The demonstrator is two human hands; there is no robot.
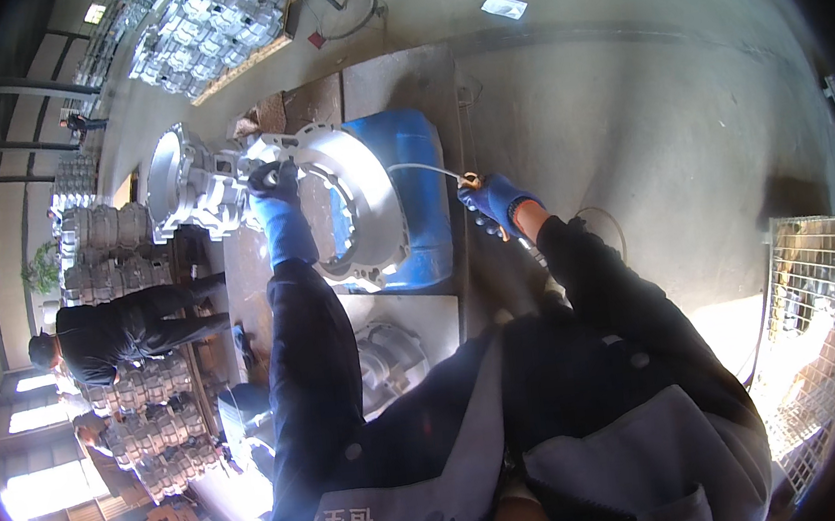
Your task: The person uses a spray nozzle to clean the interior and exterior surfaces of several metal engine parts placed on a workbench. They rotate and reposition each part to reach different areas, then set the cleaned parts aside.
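A large silver metal casting [367,155] with a round, holed flange lies on the work table, partly over a blue plastic pad or container [426,219]. My left hand [279,198], in a blue glove with dark fingertips, grips the casting's body left of the ring. In my gloved right hand [495,203], closed round its orange grip, is an air blow gun [471,181]. Its thin, curved metal tube [426,168] reaches left, its end in front of the flange's right side. My right palm and part of the grip are hidden.
Another casting [392,358] sits low, close to my body. Stacked castings [215,34] stand on a pallet at the far left. A person in dark clothes [133,333] is at the left by more stacks. A wire mesh cage [811,323] stands at the right; a thin hose [607,222] loops near my right forearm.
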